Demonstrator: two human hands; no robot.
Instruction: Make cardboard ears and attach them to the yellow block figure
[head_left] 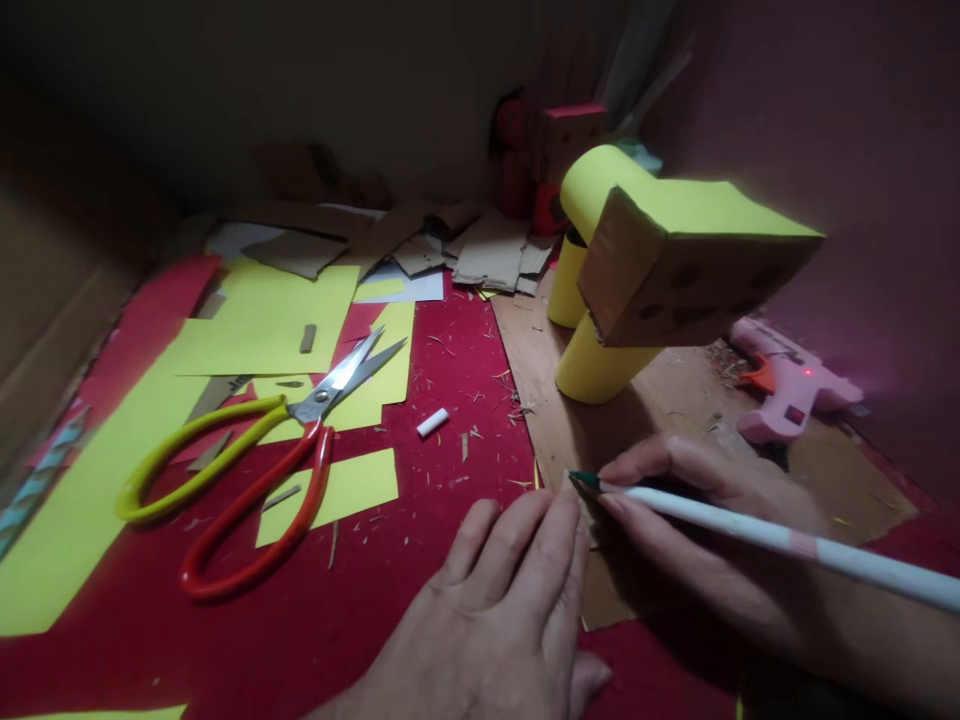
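My right hand [697,510] grips a white felt-tip pen [750,525] with a green tip. The tip touches or hovers just over a small cardboard piece [592,520], mostly hidden by my fingers. My left hand [495,600] lies flat beside it, fingers stretched forward, the fingertips near the pen tip. Beyond both hands, a cardboard figure [694,280] with a box head and yellow paper-covered tubes stands on a brown cardboard sheet [536,370]. Spots mark the front of its head.
Scissors [321,398] with yellow and red handles lie spread at left among yellow paper sheets [277,310]. A white pen cap [433,422] rests on the red surface. A pink glue gun [795,385] with a red light is at right. Cardboard scraps [491,250] are piled behind.
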